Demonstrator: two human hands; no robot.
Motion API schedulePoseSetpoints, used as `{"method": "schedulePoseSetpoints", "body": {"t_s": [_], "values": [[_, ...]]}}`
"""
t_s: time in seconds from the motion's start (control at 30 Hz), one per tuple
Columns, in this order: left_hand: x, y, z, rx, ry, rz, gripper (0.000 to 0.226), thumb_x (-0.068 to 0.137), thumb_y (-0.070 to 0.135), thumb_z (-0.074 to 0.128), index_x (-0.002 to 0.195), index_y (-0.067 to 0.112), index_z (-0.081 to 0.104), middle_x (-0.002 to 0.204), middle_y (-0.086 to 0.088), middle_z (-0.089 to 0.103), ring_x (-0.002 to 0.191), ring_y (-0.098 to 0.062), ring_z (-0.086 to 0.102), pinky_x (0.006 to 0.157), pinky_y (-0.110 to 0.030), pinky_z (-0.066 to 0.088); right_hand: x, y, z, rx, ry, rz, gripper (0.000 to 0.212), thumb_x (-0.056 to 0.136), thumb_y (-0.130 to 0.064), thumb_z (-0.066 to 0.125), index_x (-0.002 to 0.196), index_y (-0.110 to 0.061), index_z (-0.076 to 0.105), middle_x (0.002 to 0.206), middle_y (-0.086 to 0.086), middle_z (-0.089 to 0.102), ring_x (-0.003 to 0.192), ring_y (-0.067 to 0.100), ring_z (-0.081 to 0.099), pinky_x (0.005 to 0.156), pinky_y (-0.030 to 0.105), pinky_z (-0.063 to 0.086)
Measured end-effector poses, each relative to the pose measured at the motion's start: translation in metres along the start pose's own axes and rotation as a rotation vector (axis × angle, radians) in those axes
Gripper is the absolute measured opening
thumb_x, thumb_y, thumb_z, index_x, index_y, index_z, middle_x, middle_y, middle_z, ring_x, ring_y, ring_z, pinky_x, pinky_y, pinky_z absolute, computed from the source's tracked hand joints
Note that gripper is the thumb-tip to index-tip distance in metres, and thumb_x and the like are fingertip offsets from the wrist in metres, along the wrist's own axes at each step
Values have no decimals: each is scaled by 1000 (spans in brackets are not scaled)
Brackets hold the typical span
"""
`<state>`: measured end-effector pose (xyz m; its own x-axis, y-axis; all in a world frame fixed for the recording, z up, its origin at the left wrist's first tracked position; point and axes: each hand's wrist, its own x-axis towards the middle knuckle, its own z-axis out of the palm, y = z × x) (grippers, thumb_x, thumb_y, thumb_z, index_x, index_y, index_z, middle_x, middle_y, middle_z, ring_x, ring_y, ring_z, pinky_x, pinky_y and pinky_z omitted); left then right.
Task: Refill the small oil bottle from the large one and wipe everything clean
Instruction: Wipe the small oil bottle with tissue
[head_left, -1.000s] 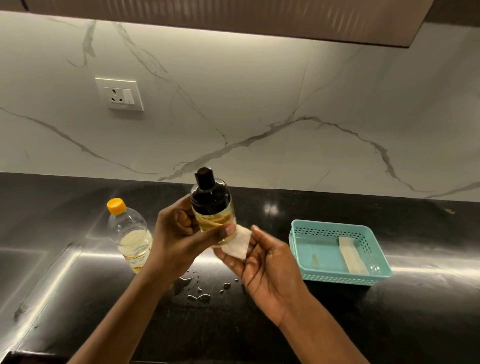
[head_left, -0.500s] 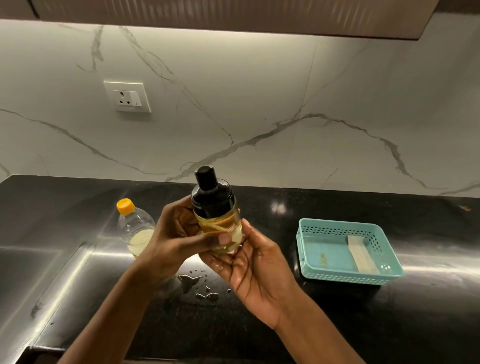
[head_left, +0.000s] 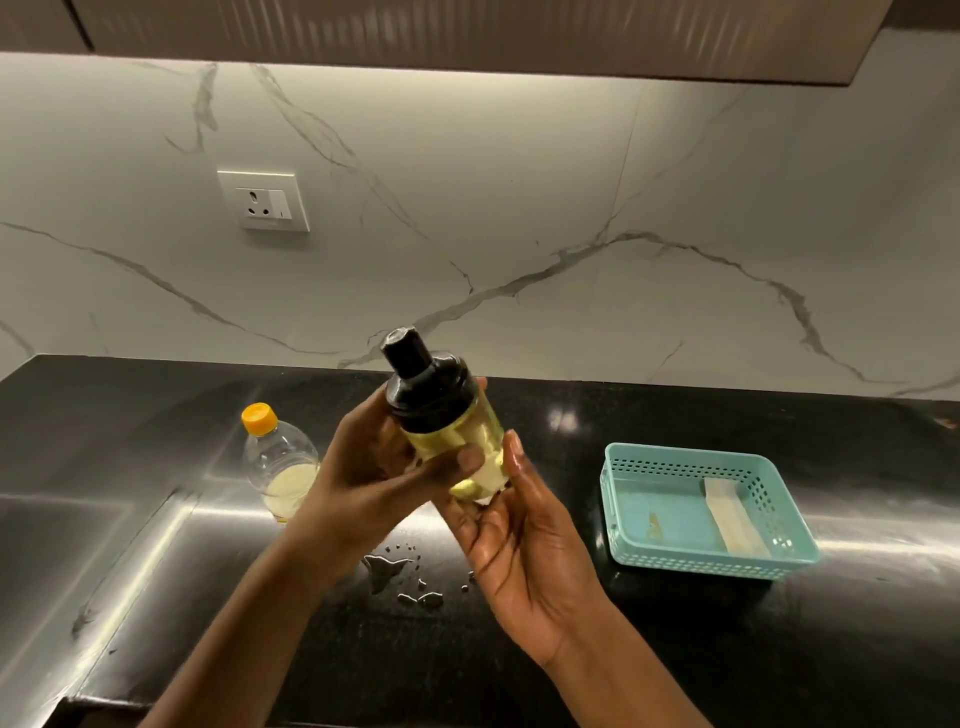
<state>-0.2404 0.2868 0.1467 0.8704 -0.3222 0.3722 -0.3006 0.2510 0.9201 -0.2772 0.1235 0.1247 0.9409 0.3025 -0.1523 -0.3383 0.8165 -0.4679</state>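
The small oil bottle (head_left: 449, 421), clear glass with a black cap and yellow oil inside, is tilted left in the air above the counter. My left hand (head_left: 374, 467) grips its body, thumb across the front. My right hand (head_left: 519, 540) cups the bottle's base with a white tissue (head_left: 485, 475) pressed between its palm and the glass. The large bottle (head_left: 280, 467), clear plastic with an orange cap and a little oil at the bottom, stands on the counter to the left, partly behind my left hand.
Spilled droplets (head_left: 400, 577) lie on the black counter (head_left: 675, 649) below my hands. A teal plastic basket (head_left: 623, 499) holding a pale strip sits to the right. A wall socket (head_left: 263, 201) is on the marble backsplash. A steel sink edge (head_left: 78, 545) lies at far left.
My right hand moved in under the bottle, so the tissue is now mostly hidden against the glass. The bottle tilted further left. The camera view shifted left.
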Motion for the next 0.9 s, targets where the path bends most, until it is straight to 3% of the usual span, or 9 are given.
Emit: {"method": "schedulePoseSetpoints", "body": {"t_s": [0.1,0.2,0.3,0.4,0.5,0.6,0.67,0.77,0.9], "values": [[-3,-8,27,138,284,24,51,87,28,87,133,15,67,120,-13,76,112,-32,75,91,-54,65,2,1,1,-134,60,-147,37,110,-23,55,135,0,67,142,29,63,137,39,60,115,46,47],[-5,-10,33,190,381,54,54,85,31,86,133,16,66,117,-7,76,110,-31,75,88,-45,64,-2,3,11,-477,106,-281,39,108,-35,54,139,-15,68,137,10,71,134,25,64,116,35,47],[-1,-3,23,179,334,66,50,87,29,85,132,17,67,119,-10,76,111,-33,75,90,-48,64,-8,10,9,-898,219,-518,43,106,-41,56,149,-35,57,143,-21,65,138,2,57,117,25,44],[4,4,15,187,282,42,48,87,28,84,132,18,69,121,-11,76,113,-33,75,94,-52,63,-17,24,5,-1179,104,-717,49,114,-41,39,163,-38,34,165,-21,40,156,5,33,126,42,34],[2,6,13,116,217,33,48,87,31,87,133,25,70,125,-9,76,116,-30,74,97,-53,63,-17,20,14,-1227,-42,-727,59,112,-56,29,168,-42,13,173,-22,21,161,6,20,125,50,29],[0,5,15,-42,141,26,64,84,43,90,140,22,67,130,-14,73,121,-37,70,100,-48,61,-6,-2,33,-1319,-59,-716,65,108,-64,27,166,-48,2,169,-33,19,154,-7,28,119,30,41],[1,4,15,-76,152,29,64,85,37,90,141,18,65,131,-17,72,121,-38,70,98,-47,61,-4,-9,33,-1397,-60,-698,65,107,-67,26,165,-51,3,166,-38,18,151,-13,27,117,21,41],[2,2,9,-48,234,20,50,86,19,84,134,22,70,127,-15,74,119,-36,72,97,-56,62,-19,-3,18,-1458,-56,-607,58,109,-62,24,164,-54,8,170,-33,16,159,-2,17,126,49,32],[-3,3,6,-57,207,20,56,84,38,92,134,25,71,132,-13,73,126,-38,68,106,-58,57,-25,3,23,-1510,-123,-692,59,112,-52,23,168,-39,11,174,-23,12,162,6,12,125,55,27]]}}
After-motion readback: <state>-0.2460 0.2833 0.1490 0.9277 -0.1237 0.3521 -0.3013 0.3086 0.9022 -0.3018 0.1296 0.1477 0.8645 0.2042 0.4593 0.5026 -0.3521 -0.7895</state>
